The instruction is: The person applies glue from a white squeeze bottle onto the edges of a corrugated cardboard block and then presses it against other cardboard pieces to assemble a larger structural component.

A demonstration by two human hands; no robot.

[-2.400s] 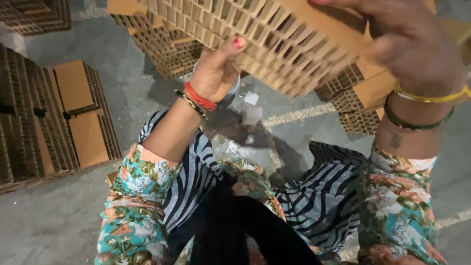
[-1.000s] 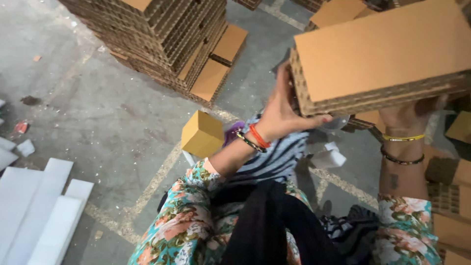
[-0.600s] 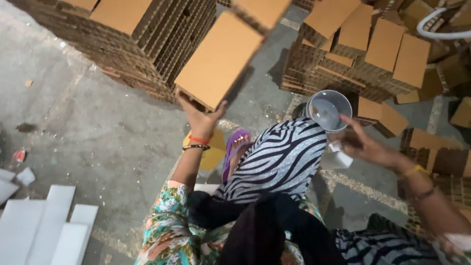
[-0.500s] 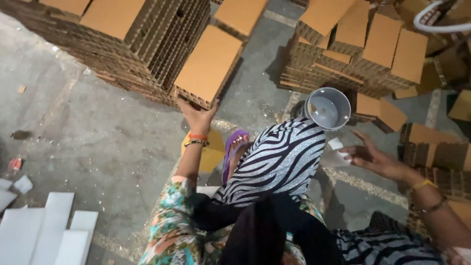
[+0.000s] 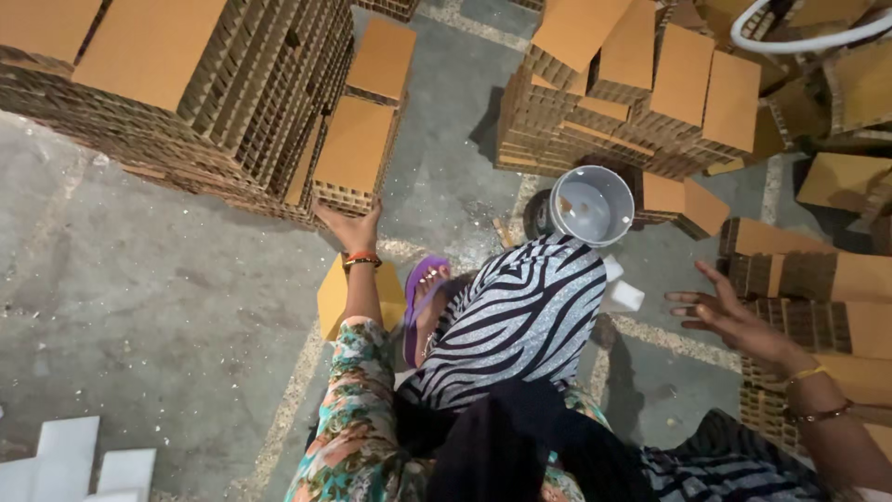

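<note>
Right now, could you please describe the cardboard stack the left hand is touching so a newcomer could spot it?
Start at the big wall of cardboard stacks at upper left. At its right edge stands a low stack, with the left hand on its near end. Unlike its taller neighbours, it stands separate on the concrete floor.

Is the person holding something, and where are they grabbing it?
The left hand is at the near bottom edge of a cardboard block on the pile; whether it grips or only touches cannot be told. The right hand is open and holds nothing.

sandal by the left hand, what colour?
Purple sandal, just right of the left hand at the cardboard stack. Head view.
</note>
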